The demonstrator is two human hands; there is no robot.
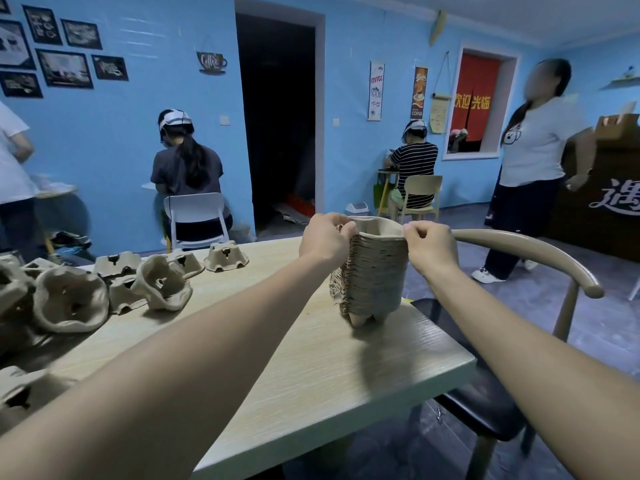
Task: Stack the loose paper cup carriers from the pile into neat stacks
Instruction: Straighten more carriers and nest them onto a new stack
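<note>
Gripping the top carrier (377,226) by opposite rim edges, left hand (323,239) and right hand (431,245) pinch it atop the stack (372,275) near the table's (311,368) right edge; moulded pulp judged light, fairly stiff, crushable, best held at rims. Loose carriers (114,282) lie left, nothing inside

Cup-shaped wall sign (212,62), far up and left of the fingers (337,226): "Coffee".

White hanging banner (376,90), above and beyond the fingers: "COFFEE" in red near the top; rest too small to read.

Brown banner (420,92) just right of it: "COFFEE" at the bottom.

Red curtain (475,95) in the window, up and right of the fingers: yellow Chinese "欢迎光临".

Dark counter front (616,202), far right: large white Chinese character, cut off by the frame edge, not fully legible.

Framed pics top left: lettering unreadable.
</note>
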